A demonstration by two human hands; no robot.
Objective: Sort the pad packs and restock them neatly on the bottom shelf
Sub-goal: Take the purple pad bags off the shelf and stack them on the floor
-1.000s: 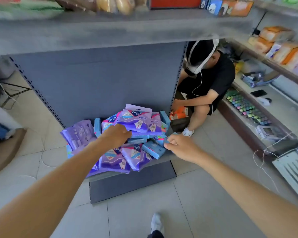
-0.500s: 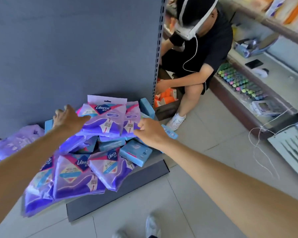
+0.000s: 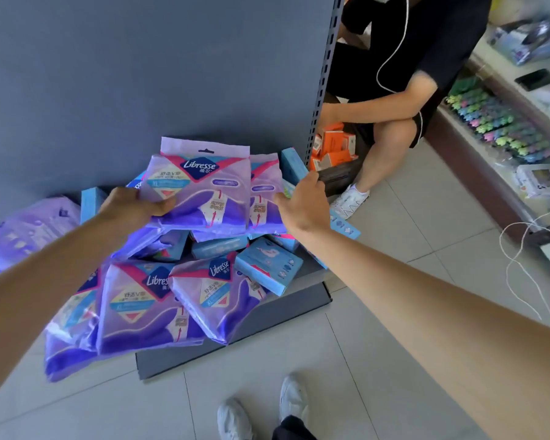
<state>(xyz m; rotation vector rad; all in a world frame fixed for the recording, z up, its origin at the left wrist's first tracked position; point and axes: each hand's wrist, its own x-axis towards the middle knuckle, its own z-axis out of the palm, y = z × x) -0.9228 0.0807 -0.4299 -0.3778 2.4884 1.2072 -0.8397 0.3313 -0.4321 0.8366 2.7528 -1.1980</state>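
Note:
A jumbled heap of purple Libresse pad packs and small blue pad boxes covers the grey bottom shelf. On top lie two purple packs side by side. My left hand grips the left edge of the larger top pack, thumb on its face. My right hand holds the right edge of the second top pack, fingers curled behind it. More purple packs spill off to the left.
A grey back panel rises behind the heap, with a slotted upright at its right edge. A person in black crouches right of it beside orange boxes. A side shelf of goods and white cables lie right. My shoes stand on tile.
The view has dropped closer to the heap. Both hands rose from the lower packs to the top two purple packs and took hold of their outer edges.

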